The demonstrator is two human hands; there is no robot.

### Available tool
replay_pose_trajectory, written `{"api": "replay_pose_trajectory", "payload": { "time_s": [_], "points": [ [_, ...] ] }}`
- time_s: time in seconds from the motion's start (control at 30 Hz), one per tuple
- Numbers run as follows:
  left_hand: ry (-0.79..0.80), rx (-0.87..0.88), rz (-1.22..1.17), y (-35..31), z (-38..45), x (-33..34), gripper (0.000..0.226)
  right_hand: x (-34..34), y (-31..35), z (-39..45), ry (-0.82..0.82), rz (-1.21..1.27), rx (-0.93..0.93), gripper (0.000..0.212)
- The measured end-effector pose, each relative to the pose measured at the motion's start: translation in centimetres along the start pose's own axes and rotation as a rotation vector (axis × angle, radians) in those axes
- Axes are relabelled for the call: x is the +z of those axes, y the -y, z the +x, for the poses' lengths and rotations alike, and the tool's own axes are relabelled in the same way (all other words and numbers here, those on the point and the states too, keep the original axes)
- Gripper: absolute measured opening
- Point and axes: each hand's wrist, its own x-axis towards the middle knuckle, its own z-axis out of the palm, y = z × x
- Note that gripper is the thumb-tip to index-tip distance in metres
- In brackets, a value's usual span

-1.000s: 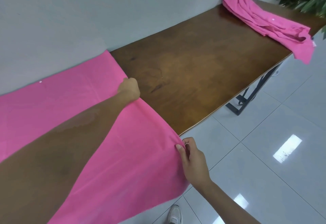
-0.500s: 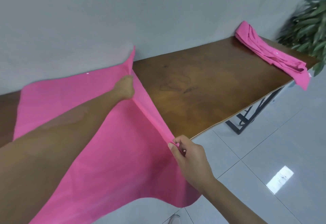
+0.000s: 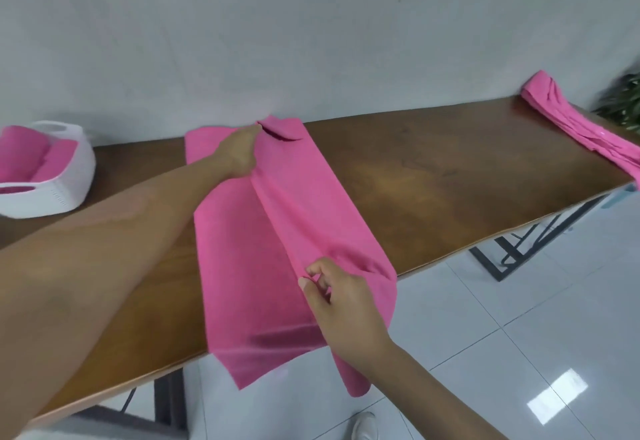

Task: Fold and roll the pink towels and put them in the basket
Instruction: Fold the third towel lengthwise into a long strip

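You're pinching the towel [image 3: 277,232] across the surface [image 3: 433,176] at both ends, left grip [image 3: 239,154] far, right grip [image 3: 332,296] near, to keep the fold edge taut and lay it straight.

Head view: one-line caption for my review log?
Both hands fold pink towel on wooden table.
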Motion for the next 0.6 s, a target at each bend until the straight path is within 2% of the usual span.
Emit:
{"api": "replay_pose_trajectory", "payload": {
  "time_s": [0.2,0.27,0.37,0.47,0.6],
  "points": [
    [-0.031,0.017,-0.023,6.7,-3.6,-1.5,0.064,4.8,3.5,-0.7,0.101,-0.013,-0.047,0.012],
    [-0.035,0.007,-0.008,8.0,-4.5,-1.4,0.064,5.8,4.0,-0.9,0.218,0.009,-0.021,0.006],
    [-0.03,-0.09,0.045,9.6,-5.3,-1.0,0.068,6.6,4.0,-1.2,0.432,0.015,0.041,0.021],
    [0.003,-0.201,0.108,10.7,-6.0,-1.0,0.059,6.4,3.3,-0.4,0.421,-0.065,0.029,0.027],
    [0.024,-0.217,0.148,12.1,-6.1,-0.9,0.046,5.7,2.0,2.1,0.377,-0.072,0.041,0.02]
  ]
}}
